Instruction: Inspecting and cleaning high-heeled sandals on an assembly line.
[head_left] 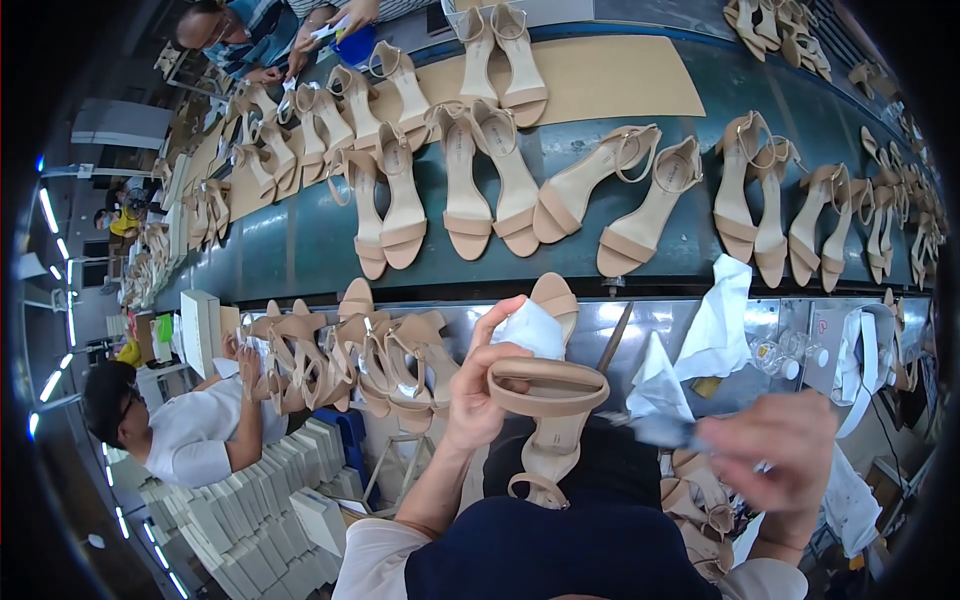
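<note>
My left hand [474, 395] is closed round the toe end of a beige ankle-strap sandal [552, 440], held up in front of my body with its strap end toward me. White crumpled cloth or paper [532, 328] shows at the fingers of that hand. Motion smears my right hand [775, 450], right of the sandal. It grips a blurred grey-blue brush-like tool [655, 428] whose tip comes close to the toe strap without clearly touching. Behind the held sandal, another beige sandal [553, 300] lies on the metal bench.
Rows of beige sandals [465, 180] stand on the green conveyor [310, 235] ahead. White cloths [718, 318] and clear plastic bottles [775, 357] lie at the right. More sandals [395, 365] stand left, near a seated co-worker [200, 425] and stacked white boxes [245, 510].
</note>
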